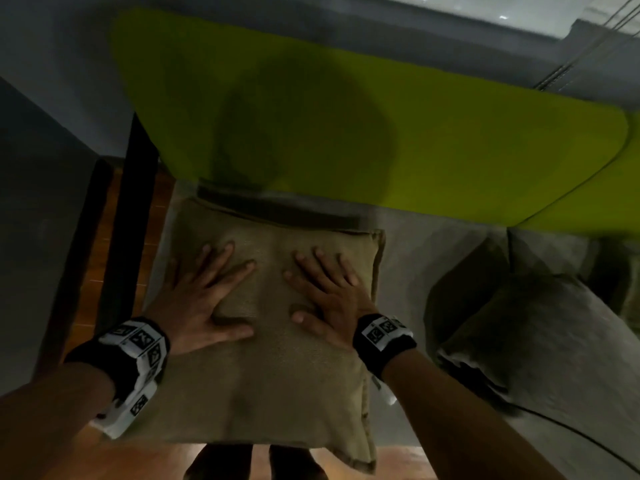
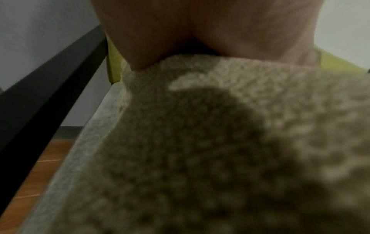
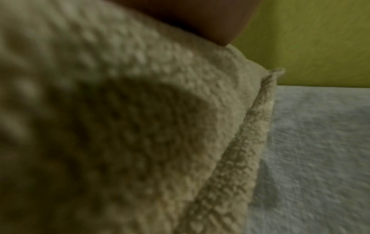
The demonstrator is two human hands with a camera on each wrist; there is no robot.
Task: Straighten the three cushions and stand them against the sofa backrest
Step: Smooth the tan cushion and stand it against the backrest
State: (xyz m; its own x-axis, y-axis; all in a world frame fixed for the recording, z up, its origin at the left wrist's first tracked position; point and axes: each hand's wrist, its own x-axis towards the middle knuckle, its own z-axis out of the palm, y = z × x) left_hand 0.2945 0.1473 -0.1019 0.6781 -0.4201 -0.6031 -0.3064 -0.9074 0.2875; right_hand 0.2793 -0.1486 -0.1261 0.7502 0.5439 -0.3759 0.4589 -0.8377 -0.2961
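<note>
A beige woven cushion (image 1: 270, 368) lies flat on the grey sofa seat (image 1: 408, 278), its far edge near the lime-green backrest (image 1: 450, 161). My left hand (image 1: 204, 299) and right hand (image 1: 332, 296) press flat on its top, fingers spread and straight. In the left wrist view the palm (image 2: 200, 28) rests on the cushion's weave (image 2: 200, 142). The right wrist view shows the cushion (image 3: 130, 126) with its seamed edge against the seat (image 3: 320, 158). A second cushion (image 1: 491, 317), darker and in shadow, lies tilted on the seat to the right.
A dark armrest frame (image 1: 131, 216) borders the sofa on the left, with wooden floor (image 1: 93, 271) beyond it. A grey wall (image 1: 41, 98) rises behind the backrest. My feet (image 1: 256, 462) stand on the floor at the seat's front edge.
</note>
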